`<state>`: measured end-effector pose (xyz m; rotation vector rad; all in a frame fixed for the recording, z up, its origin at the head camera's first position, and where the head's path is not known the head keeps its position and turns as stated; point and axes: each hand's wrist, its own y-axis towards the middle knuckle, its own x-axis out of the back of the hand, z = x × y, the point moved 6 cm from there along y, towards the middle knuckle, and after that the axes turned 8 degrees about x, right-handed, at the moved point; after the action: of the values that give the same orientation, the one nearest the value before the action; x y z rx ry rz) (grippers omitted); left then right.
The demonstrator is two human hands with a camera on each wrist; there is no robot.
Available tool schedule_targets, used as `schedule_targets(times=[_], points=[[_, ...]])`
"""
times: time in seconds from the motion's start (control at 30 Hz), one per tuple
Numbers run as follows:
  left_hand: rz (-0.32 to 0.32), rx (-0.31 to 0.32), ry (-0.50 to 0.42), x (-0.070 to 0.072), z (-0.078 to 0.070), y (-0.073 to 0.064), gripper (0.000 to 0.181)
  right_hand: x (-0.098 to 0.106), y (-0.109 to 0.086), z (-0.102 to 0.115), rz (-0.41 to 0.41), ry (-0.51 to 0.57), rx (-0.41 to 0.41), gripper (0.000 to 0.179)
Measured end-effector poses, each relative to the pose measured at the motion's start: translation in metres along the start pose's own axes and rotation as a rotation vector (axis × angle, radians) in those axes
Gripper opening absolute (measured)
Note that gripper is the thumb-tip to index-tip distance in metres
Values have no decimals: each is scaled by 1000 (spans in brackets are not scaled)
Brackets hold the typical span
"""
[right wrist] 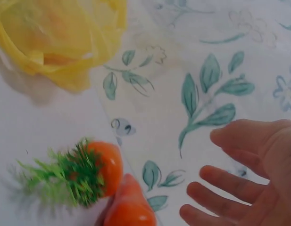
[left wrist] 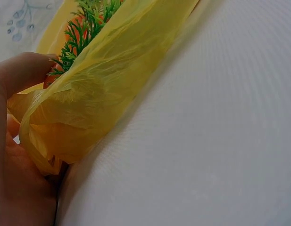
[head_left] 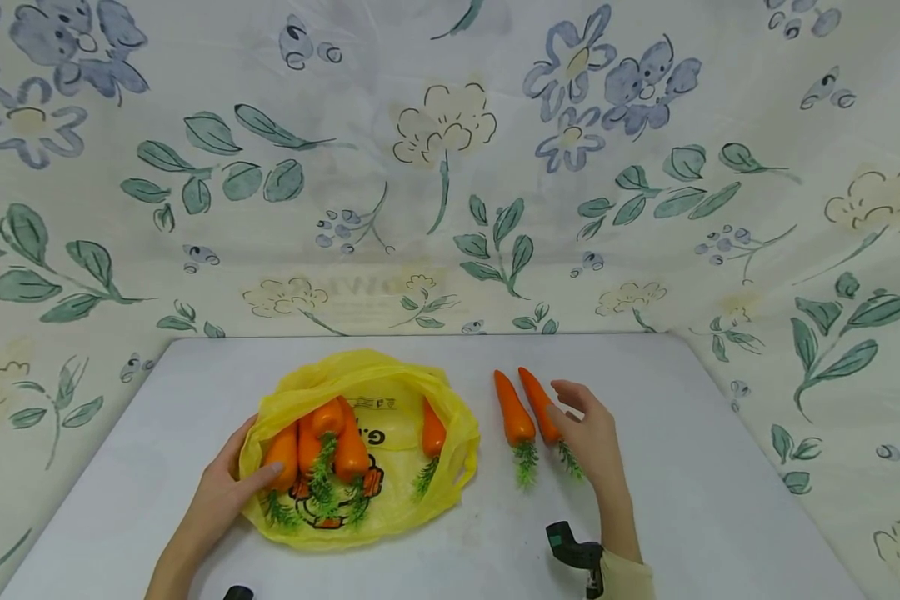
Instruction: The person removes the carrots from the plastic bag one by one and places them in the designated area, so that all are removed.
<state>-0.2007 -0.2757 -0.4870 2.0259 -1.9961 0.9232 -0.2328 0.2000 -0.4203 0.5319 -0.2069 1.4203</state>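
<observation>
While the left hand pinches the rim of the yellow bag, the right hand, fingers loosely spread, is beside the nearer loose carrot, contact unclear; its tip points away, slanting left, leaves wristward.

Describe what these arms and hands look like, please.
They are human: the left hand and right hand are both ungloved. A pale beige sleeve shows on the right forearm, beside a black, angular device with a small green patch. Near the left forearm, only part of a black piece shows; no left sleeve is in view.
</observation>
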Motion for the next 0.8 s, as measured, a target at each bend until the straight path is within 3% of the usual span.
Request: schedule_targets(times=[0.13,0.3,0.47,0.8], points=[[-1,-4,-5,0,0,-1,95,-11,-1,11,-52,46,47,36],[-5,-23,-18,0,-1,-2,94,-28,-3,26,-59,115,90,39],[-1,-26,-13,0,0,-1,92,-45,-5,38,-23,199,117,43],[-6,-43,-27,-1,-3,-2,92,-72,-10,52,60,218,147,43]])
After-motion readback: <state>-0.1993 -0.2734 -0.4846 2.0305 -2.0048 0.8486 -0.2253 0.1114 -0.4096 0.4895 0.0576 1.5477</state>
